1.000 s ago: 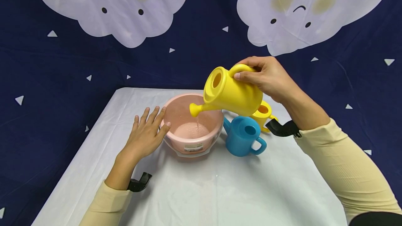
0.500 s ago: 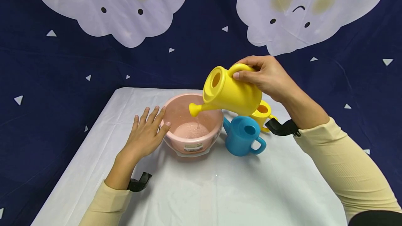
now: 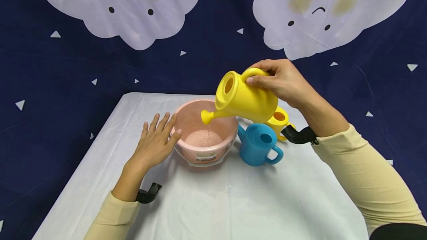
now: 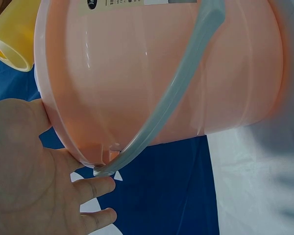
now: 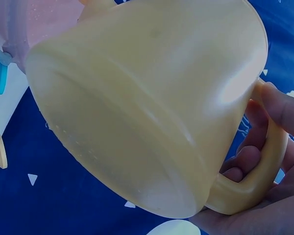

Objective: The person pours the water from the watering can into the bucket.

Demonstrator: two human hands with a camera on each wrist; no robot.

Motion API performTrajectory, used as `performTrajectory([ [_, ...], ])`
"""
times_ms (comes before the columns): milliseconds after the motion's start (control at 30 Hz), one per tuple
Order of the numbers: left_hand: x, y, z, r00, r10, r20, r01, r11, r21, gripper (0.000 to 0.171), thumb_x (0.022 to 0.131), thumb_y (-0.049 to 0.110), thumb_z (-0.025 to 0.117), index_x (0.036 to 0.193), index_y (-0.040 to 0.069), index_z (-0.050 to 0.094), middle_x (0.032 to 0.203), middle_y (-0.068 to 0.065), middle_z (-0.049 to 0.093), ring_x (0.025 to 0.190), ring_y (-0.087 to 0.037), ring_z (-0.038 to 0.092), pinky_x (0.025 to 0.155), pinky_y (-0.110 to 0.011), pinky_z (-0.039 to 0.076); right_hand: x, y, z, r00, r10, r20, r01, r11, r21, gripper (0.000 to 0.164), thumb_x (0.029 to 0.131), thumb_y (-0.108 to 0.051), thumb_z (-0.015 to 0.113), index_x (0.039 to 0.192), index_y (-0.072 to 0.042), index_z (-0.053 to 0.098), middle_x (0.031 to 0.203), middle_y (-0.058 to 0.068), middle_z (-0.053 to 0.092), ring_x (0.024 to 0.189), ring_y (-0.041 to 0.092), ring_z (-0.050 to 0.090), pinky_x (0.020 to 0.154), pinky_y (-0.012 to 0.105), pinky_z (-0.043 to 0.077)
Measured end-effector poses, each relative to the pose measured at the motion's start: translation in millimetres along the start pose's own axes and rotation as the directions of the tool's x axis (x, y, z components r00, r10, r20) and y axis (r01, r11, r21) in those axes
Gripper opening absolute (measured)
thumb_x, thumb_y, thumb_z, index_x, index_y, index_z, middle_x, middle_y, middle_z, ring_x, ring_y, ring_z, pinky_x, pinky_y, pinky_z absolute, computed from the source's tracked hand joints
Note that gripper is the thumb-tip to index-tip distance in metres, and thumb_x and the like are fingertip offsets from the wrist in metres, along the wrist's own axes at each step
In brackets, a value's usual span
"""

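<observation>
My right hand [image 3: 283, 80] grips the handle of a yellow watering can [image 3: 248, 101], fingers curled round it in the right wrist view. The can hangs tilted over a pink bucket [image 3: 207, 153], spout down to the left. A thin trickle of water falls from the spout into the bucket, where shallow water [image 3: 203, 139] lies at the bottom. With fingers spread and straight, my left hand [image 3: 154, 143] rests against the bucket's left rim. A grey bail handle [image 4: 171, 100] hangs down the bucket's side in the left wrist view.
A blue watering can [image 3: 257, 147] stands upright just right of the bucket. Behind it is a second yellow watering can [image 3: 279, 118], partly hidden. All stand on a white-covered table [image 3: 213, 210]. A dark blue cloth [image 3: 213, 69] with clouds hangs behind.
Water keeps trickling from the yellow watering can, the stream looking fainter now. Both hands and the bucket stay nearly in place.
</observation>
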State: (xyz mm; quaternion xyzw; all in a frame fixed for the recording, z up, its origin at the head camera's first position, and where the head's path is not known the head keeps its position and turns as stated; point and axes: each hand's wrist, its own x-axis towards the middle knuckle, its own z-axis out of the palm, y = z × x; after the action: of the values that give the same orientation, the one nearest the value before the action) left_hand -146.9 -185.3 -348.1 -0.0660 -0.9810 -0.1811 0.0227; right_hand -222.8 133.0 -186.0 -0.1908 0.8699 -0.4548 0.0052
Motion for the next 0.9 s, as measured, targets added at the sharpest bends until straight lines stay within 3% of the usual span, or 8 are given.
performTrajectory([
  [900, -0.1, 1.3, 0.5, 1.000, -0.001, -0.011, 0.001, 1.000, 0.004, 0.064, 0.098, 0.059, 0.021, 0.153, 0.027, 0.012, 0.160, -0.010, 0.013, 0.148, -0.037, -0.002, 0.114, -0.064, -0.003, 4.5, -3.7, 0.7, 1.000, 0.019, 0.024, -0.016, 0.996, -0.093, 0.029, 0.085, -0.028, 0.071, 0.109, -0.012, 0.069, 0.098, 0.005, 0.061, 0.085, 0.021, 0.057, 0.072, 0.022, 0.053],
])
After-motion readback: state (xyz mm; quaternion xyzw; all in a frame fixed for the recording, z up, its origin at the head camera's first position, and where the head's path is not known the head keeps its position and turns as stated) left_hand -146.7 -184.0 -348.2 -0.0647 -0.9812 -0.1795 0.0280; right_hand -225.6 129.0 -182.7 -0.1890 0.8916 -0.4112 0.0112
